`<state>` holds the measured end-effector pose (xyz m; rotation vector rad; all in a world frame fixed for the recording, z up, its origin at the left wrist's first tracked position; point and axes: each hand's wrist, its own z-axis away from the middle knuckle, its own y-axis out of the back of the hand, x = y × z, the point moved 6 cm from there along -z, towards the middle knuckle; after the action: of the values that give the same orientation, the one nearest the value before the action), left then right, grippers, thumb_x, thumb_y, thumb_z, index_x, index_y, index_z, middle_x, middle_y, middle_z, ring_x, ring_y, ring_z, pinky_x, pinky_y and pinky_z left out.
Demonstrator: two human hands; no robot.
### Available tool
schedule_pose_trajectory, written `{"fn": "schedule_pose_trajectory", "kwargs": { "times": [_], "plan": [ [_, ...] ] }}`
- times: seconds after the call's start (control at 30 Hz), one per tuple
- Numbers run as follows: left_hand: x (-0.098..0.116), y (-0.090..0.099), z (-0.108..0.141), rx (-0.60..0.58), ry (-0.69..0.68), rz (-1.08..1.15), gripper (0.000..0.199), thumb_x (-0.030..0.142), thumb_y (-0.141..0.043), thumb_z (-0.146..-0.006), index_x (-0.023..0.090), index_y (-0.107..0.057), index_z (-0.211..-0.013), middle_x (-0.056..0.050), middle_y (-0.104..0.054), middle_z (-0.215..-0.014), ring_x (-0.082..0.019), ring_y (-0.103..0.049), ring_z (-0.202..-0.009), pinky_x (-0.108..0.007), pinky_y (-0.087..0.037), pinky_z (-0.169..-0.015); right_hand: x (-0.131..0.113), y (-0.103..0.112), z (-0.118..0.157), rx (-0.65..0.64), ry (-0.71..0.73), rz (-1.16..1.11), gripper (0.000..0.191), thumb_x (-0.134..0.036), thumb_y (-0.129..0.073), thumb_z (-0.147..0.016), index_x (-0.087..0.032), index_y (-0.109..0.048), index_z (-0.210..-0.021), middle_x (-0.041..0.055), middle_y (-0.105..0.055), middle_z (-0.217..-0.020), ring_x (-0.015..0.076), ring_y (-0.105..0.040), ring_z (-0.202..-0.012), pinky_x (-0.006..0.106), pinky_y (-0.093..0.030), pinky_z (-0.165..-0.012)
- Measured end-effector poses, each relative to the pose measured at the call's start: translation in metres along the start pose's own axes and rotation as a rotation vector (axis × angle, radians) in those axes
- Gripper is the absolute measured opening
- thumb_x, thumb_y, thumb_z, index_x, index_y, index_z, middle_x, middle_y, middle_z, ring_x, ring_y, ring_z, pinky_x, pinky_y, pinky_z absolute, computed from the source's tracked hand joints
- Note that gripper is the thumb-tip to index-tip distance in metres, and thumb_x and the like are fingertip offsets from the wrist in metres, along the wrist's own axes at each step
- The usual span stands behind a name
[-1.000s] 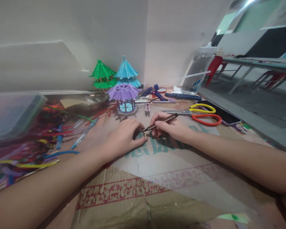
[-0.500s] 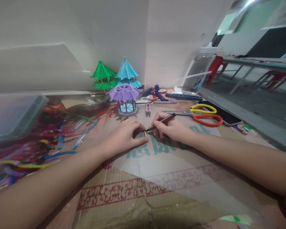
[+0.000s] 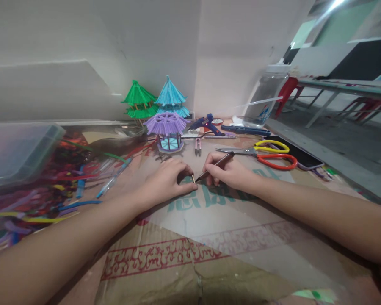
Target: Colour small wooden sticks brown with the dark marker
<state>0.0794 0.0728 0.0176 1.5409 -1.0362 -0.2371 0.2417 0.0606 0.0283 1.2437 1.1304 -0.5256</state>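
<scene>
Between the thumb and forefinger of my left hand (image 3: pixel 173 180) is a small, pale, thin stick (image 3: pixel 193 179). My right hand (image 3: pixel 224 170) grips a dark brown marker (image 3: pixel 217 164), slanted down to the left, its tip at the lower part of the stick near my left thumb. Both hands rest low over the plastic-covered cardboard (image 3: pixel 178 231) with green lettering. Just beyond them stand a small purple-roofed pavilion (image 3: pixel 167 131) and a pair of small pink snips (image 3: pixel 198 147).
Scissors (image 3: pixel 274 154) and a phone (image 3: pixel 296 154) lie to the right. Behind are a blue glue gun (image 3: pixel 208 123), a cutter (image 3: pixel 246 129), a bottle (image 3: pixel 263 97), a blue pavilion (image 3: pixel 169 95) and a green one (image 3: pixel 139 99). Coloured strips (image 3: pixel 28 207) and a plastic box (image 3: pixel 22 152) fill the left.
The marker tip has moved down along the stick, from near its top toward my left thumb. My right hand has shifted slightly with it, while my left hand holds its place.
</scene>
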Motion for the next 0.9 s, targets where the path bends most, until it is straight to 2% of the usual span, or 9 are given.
{"fn": "schedule_pose_trajectory", "kwargs": {
  "times": [0.43,0.6,0.73,0.9],
  "plan": [
    [-0.0010,0.0011,0.0003,0.018,-0.027,0.040,0.032,0.047,-0.074,-0.087,0.020,-0.068,-0.103,-0.005,-0.067,-0.099,-0.024,-0.061,-0.096,-0.036,-0.045,-0.083,0.0001,0.0002,-0.0012,0.013,0.015,-0.017,0.014,-0.031,-0.055,-0.091,-0.020,-0.052,-0.083,-0.0016,-0.066,-0.062,0.0098,-0.054,-0.047,0.022,-0.043,-0.047],
    [-0.0002,0.0030,-0.0029,0.015,-0.048,0.064,0.014,0.027,-0.060,-0.098,0.019,-0.071,-0.098,-0.004,-0.070,-0.097,-0.022,-0.063,-0.098,-0.036,-0.045,-0.089,0.0006,-0.0002,-0.0012,0.010,0.014,-0.030,0.014,-0.031,-0.055,-0.091,-0.020,-0.052,-0.082,-0.0017,-0.066,-0.061,0.0097,-0.054,-0.047,0.022,-0.043,-0.048],
    [0.0003,0.0047,-0.0043,0.034,-0.047,0.072,0.011,0.018,-0.062,-0.095,0.019,-0.073,-0.095,-0.003,-0.071,-0.093,-0.021,-0.064,-0.093,-0.034,-0.046,-0.086,0.0001,-0.0009,-0.0014,0.010,0.020,-0.023,0.014,-0.032,-0.055,-0.090,-0.021,-0.052,-0.082,-0.0019,-0.065,-0.061,0.0098,-0.054,-0.047,0.022,-0.043,-0.048],
    [-0.0001,0.0054,-0.0038,0.044,-0.026,0.068,0.008,0.018,-0.065,-0.092,0.020,-0.073,-0.091,-0.002,-0.070,-0.089,-0.020,-0.063,-0.089,-0.033,-0.046,-0.082,0.0005,-0.0015,-0.0016,0.007,0.034,-0.027,0.015,-0.033,-0.055,-0.091,-0.020,-0.052,-0.082,-0.0016,-0.066,-0.061,0.0096,-0.054,-0.047,0.022,-0.043,-0.048]
  ]
}}
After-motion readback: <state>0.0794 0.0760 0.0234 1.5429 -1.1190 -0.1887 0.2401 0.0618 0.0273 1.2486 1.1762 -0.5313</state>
